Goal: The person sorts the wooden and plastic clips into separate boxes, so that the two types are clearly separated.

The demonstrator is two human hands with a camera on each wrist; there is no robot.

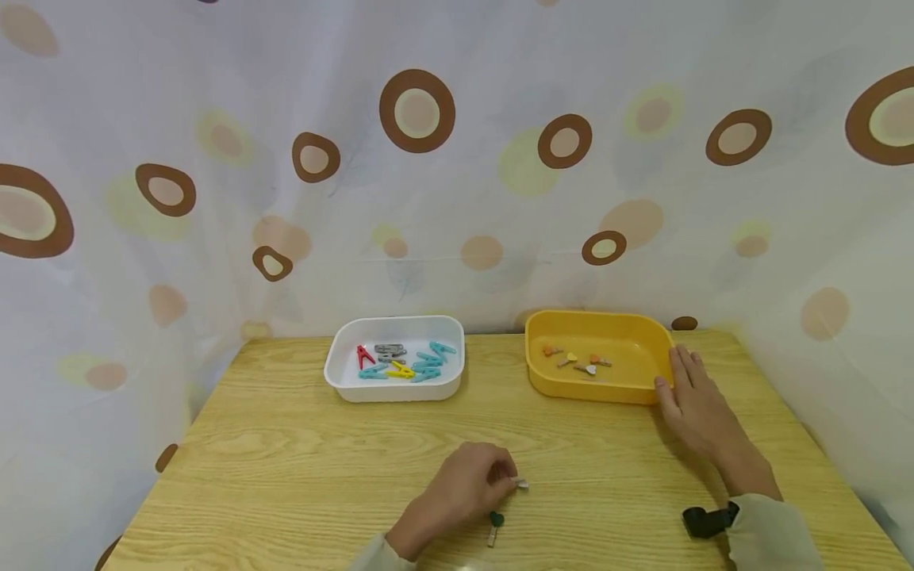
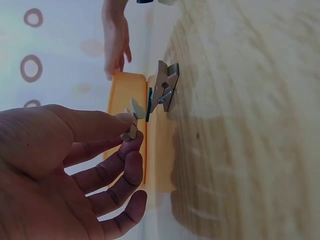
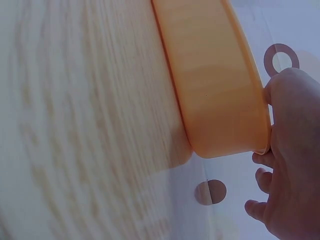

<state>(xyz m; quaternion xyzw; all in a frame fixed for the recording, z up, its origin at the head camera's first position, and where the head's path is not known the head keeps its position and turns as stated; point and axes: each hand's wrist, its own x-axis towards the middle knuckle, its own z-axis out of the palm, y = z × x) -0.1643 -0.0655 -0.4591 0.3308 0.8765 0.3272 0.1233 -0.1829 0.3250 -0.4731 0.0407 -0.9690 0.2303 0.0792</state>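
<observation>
Between thumb and index finger, my left hand pinches a small wooden clothespin with a white heart on it, just above the table. Close by on the tabletop lies another wooden clothespin, this one with a dark green heart; the left wrist view shows it large beyond the fingers. My right hand rests against the right end of the yellow tray, its fingers fairly straight along the rim. Inside that tray are several small wooden clothespins with orange, yellow and white hearts, such as the white one.
A white tray stands at the back left. It holds several light blue pegs, a red peg, a yellow peg and grey metallic clips. Behind the wooden table hangs a patterned curtain.
</observation>
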